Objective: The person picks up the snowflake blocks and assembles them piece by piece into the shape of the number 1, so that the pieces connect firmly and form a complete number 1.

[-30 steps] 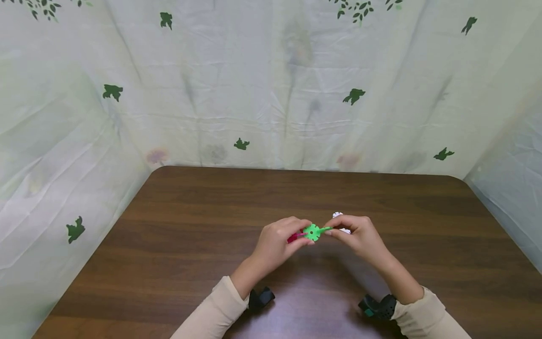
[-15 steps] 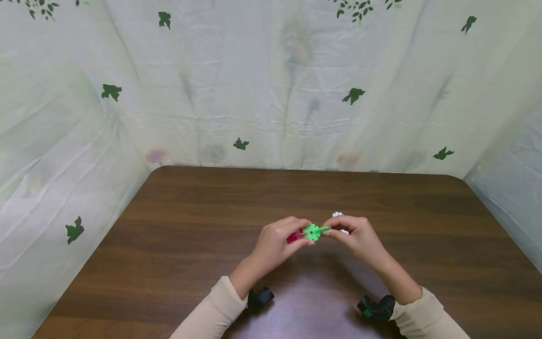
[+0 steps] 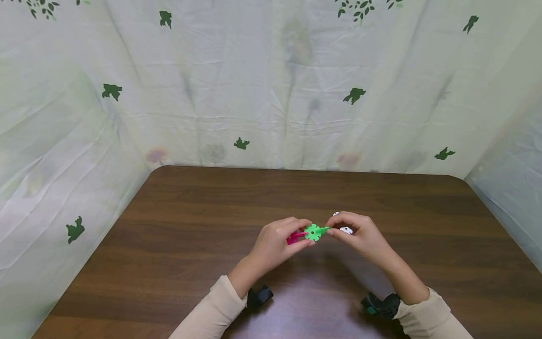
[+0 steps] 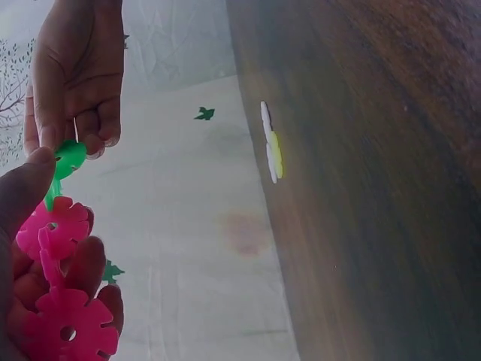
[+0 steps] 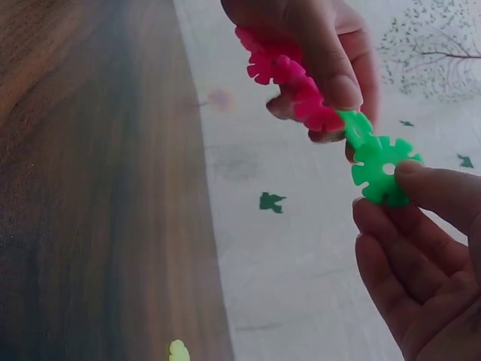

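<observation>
My left hand (image 3: 277, 240) grips a chain of pink interlocking snowflake discs (image 4: 71, 327), notched round the rim and holed in the middle. A green snowflake disc (image 3: 313, 232) joins the chain's right end, by the left thumb and fingertips. Edge-on to it sits another green disc (image 5: 387, 169), which the right hand (image 3: 362, 235) pinches between thumb and fingers. In the right wrist view the two green discs meet at their slots; how deep they sit cannot be told. Both hands hold the chain above the table.
Behind the right hand, white snowflake discs (image 3: 346, 230) lie on the brown wooden table (image 3: 211, 263), partly hidden by the fingers. The left wrist view shows a yellow piece (image 4: 277, 154) beside white ones. A white cloth with green leaf prints hangs behind the table.
My right hand has shifted slightly right and changed its angle, uncovering more of one white disc. The chain has turned a little in the left hand, with its pink part showing more.
</observation>
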A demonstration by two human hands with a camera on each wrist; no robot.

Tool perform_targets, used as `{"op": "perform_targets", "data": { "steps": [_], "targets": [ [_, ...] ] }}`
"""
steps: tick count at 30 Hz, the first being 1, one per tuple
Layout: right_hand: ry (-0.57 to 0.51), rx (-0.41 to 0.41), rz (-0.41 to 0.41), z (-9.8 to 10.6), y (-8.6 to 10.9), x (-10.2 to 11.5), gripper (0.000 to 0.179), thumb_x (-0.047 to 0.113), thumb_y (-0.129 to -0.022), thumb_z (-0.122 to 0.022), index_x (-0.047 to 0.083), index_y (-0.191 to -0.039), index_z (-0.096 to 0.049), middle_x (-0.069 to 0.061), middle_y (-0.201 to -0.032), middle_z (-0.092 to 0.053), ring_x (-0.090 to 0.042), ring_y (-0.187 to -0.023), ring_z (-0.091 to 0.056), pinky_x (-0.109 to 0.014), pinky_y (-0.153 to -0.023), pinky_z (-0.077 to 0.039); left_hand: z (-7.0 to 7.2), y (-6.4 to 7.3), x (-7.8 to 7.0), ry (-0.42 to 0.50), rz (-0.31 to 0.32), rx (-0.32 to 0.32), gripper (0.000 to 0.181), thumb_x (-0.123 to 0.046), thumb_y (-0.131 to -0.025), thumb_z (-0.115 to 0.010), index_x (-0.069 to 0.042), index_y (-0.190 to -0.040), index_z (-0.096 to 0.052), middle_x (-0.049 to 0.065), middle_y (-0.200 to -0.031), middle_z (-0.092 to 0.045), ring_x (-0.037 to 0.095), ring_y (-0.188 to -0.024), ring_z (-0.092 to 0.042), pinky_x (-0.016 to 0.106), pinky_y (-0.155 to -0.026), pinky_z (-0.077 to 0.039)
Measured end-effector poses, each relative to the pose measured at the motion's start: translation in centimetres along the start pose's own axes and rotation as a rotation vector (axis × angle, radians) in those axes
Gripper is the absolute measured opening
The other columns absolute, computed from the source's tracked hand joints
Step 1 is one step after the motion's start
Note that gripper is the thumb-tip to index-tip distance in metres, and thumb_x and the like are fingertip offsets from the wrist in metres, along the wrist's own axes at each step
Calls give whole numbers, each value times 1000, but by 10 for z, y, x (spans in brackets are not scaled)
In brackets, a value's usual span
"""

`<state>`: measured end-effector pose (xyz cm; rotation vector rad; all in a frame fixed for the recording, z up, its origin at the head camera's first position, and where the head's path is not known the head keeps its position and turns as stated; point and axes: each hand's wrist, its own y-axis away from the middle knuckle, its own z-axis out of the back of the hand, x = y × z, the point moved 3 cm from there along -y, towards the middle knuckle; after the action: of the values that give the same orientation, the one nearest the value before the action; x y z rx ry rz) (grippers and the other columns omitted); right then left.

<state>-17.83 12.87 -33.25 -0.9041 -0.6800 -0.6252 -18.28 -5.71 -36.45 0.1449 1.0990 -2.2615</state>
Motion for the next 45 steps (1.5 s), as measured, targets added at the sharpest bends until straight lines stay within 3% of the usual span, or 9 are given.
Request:
{"op": "perform_targets", "data": {
  "steps": [9,17,22,29,34,39,45],
  "targets": [
    [8,-68,11,-2,1,-2,18,-15,-72,-65,-2,-85,-62,-9,-78,-60,-15,-64,-54,-23,-50,-43,0,-1,-3,-6,-11,3,37,-22,-74,-75,-6,-106,-63,0,-103,-62,10,-91,-58,25,-80,-42],
    [-154,-64,-155,-8,6,-32,12,-4,-79,-64,-1,-90,-62,-14,-83,-60,-15,-64,-59,-31,-59,-51,-1,-3,-12,-55,-40,34,37,-22,-76,-73,-7,-108,-61,-2,-101,-62,5,-88,-57,27,-81,-37],
    [-269,-83,-265,-13,7,-35,12,0,-81,-64,-7,-90,-61,-14,-81,-59,-17,-65,-60,-36,-64,-51,-3,-3,-14,-119,-42,36,40,-25,-75,-73,-10,-109,-59,-4,-97,-61,7,-81,-56,27,-79,-36],
    [-337,-93,-389,-20,8,-35,18,3,-81,-64,-11,-91,-59,-9,-77,-60,-20,-64,-59,-31,-65,-50,-5,0,-13,-158,-26,0,38,-29,-72,-75,-13,-104,-62,-6,-91,-62,7,-81,-56,25,-76,-36],
    [-352,-84,-411,-23,8,-37,20,5,-81,-65,-10,-93,-59,-10,-77,-61,-24,-66,-60,-34,-66,-50,-6,1,-11,-187,-50,-38,34,-29,-71,-75,-14,-100,-64,-7,-87,-62,6,-77,-55,24,-73,-36],
    [-334,-92,-376,-17,8,-39,23,5,-82,-64,-8,-99,-58,-16,-88,-61,-25,-75,-62,-38,-70,-50,-5,1,-8,-206,-55,-53,36,-28,-69,-77,-14,-99,-64,-7,-86,-63,6,-76,-55,23,-71,-37],
    [-240,-137,-331,2,8,-44,28,6,-82,-65,-5,-106,-57,-20,-99,-59,-21,-84,-62,-30,-67,-50,0,0,-3,-186,-28,-68,37,-26,-67,-79,-12,-99,-65,-5,-85,-63,10,-70,-54,22,-64,-39]
  ]
}}
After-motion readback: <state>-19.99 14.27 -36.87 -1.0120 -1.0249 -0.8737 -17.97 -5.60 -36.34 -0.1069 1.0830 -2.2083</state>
